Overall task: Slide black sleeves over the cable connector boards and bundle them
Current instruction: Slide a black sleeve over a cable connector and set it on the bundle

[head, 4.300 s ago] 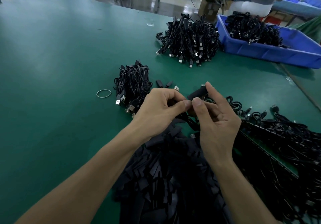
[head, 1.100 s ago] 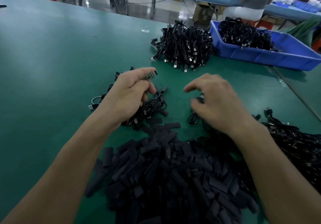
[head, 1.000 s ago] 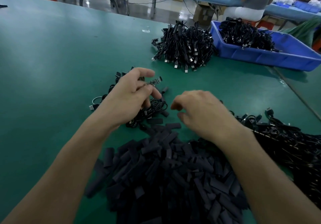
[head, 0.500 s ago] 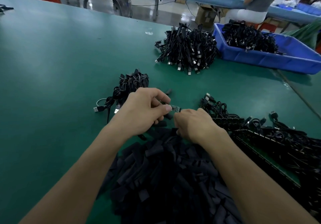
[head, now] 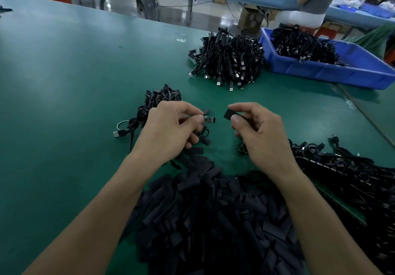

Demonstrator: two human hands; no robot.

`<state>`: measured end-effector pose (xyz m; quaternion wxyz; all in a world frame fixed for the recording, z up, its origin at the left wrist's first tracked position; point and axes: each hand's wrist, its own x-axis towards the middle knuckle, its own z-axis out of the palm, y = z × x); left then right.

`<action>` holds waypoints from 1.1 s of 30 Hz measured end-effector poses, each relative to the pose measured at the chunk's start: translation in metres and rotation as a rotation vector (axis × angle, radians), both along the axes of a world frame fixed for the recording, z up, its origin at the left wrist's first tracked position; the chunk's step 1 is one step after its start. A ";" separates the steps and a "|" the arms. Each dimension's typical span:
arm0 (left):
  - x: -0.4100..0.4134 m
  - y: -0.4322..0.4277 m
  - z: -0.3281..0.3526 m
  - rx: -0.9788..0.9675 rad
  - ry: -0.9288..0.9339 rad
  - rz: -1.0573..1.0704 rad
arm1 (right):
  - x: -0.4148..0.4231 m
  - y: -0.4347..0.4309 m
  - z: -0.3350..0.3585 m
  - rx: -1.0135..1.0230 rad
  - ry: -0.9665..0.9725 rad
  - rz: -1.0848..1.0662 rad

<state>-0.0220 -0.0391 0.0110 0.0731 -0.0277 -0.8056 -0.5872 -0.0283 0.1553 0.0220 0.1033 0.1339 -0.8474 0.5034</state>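
My left hand (head: 171,129) pinches the board (head: 209,119), surely stiff, at its left end, and my right hand (head: 260,133) pinches the sleeve (head: 230,115) (soft and light, I think) by its right end.

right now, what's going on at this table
A person is sleeving cable boards. The left hand pinches a bare connector board on its cable; the right hand pinches one black sleeve beside it, a gap between them, so the sleeve is not yet on. A pile of loose sleeves lies nearest the person, a small cable bundle behind the left hand, a bigger heap and a blue bin farther back.
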 end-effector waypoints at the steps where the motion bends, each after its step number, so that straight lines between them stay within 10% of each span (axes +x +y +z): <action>1: 0.000 0.000 0.000 0.002 -0.005 -0.006 | 0.002 0.000 -0.001 -0.016 0.002 0.005; 33: 0.004 0.005 0.006 0.217 -0.164 -0.120 | 0.020 -0.014 -0.031 -0.303 0.066 -0.112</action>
